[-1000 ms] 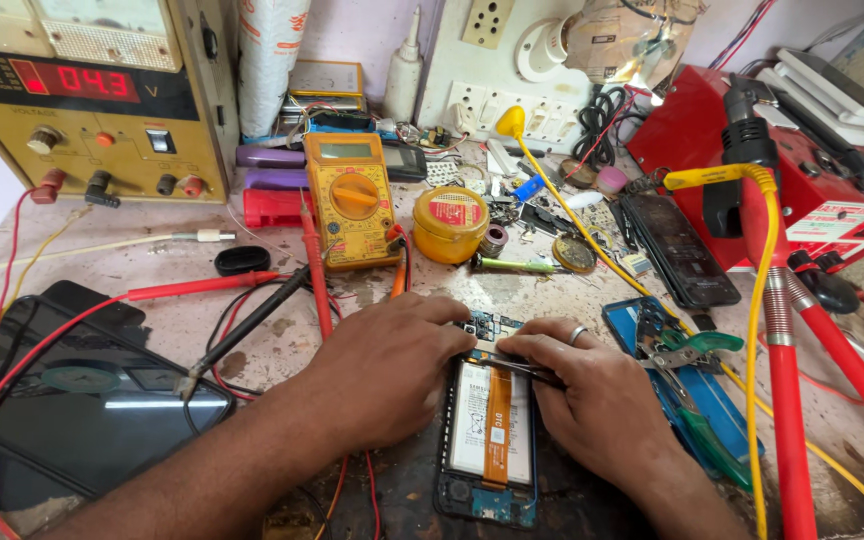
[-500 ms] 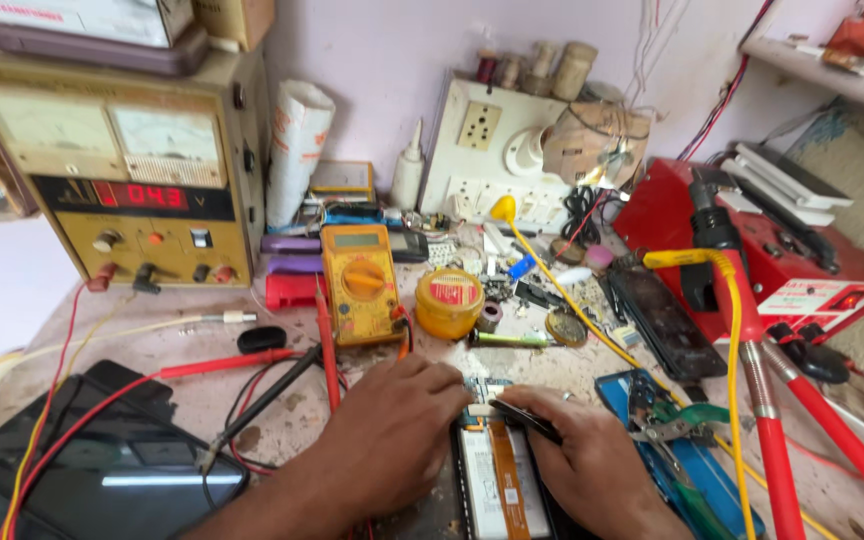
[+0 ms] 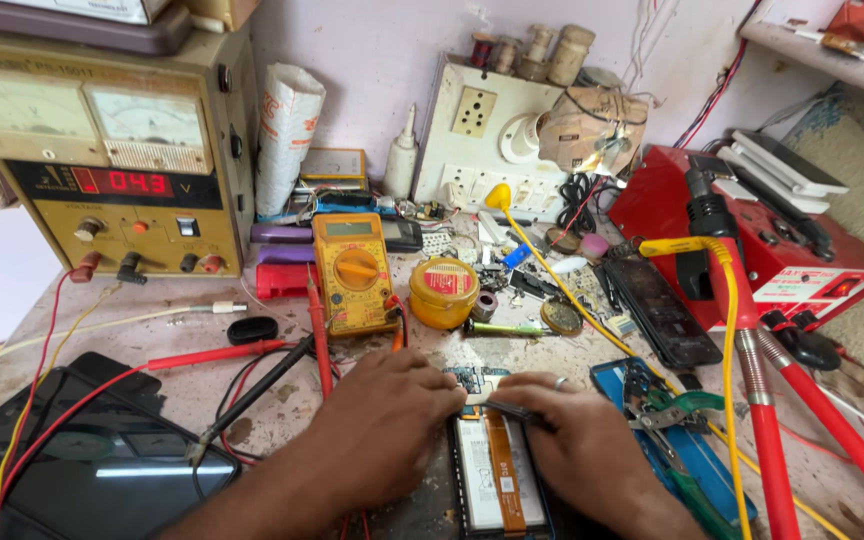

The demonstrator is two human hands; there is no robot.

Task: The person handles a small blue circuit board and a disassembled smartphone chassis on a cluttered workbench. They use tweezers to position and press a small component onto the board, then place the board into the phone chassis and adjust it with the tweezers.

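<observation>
An opened smartphone (image 3: 500, 470), thin and judged fragile, is steadied flat on the cluttered tabletop (image 3: 202, 390) by the left hand (image 3: 384, 425); tweezers (image 3: 512, 410) are pinched in the right hand (image 3: 577, 445), best gripped by its edges.

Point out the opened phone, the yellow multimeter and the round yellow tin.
Opened phone (image 3: 482, 470): head view, on its white battery.
Yellow multimeter (image 3: 355, 268): head view, on its dial.
Round yellow tin (image 3: 443, 283): head view, on its lid.

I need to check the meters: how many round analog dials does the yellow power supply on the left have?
2: both sit side by side on top of the power supply's face, left dial and right dial, above its red display. None seem hidden.
</observation>
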